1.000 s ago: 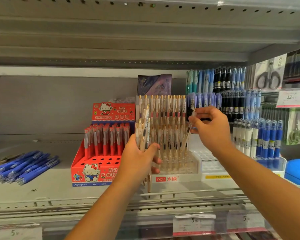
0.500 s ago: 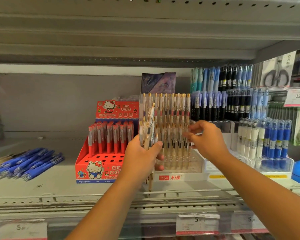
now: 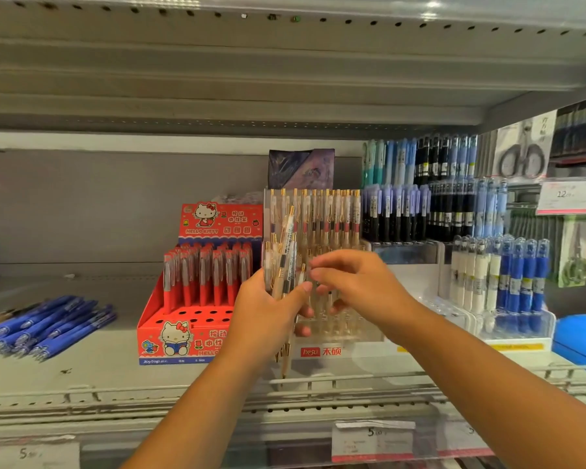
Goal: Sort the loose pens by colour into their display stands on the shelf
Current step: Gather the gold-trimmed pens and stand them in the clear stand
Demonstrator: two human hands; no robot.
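**Right hand back at the bundle; one pen judged delivered to the clear stand**

The shelf (image 3: 82, 377) carries a red stand (image 3: 183, 343) on the left. At the centre is a clear stand (image 3: 349, 336), with rows of clear, gold-clipped pens standing upright in it. A heap of blue pens (image 3: 44, 326) lies loose at the far left, well apart from both hands.

Change noted: a second ago the right hand (image 3: 366, 289) held a single pen over the right side of the clear stand. It has since left that spot and moved left, and its fingertips (image 3: 318, 264) are now just beside the top of the bundle. One pen appears to have been placed and the next is being fetched. Sorting is judged to be mid-course.

The left hand (image 3: 268, 319), in front of the clear stand, has fingers and thumb wrapped round the bundle of pens (image 3: 285, 262). The right thumb and forefinger are drawn close together, but blur prevents telling whether they have closed on a pen.

The bundle's long axis is near vertical, clips up, with the tips poking out below the hand. One taller pen (image 3: 289, 228) leans its top slightly right.
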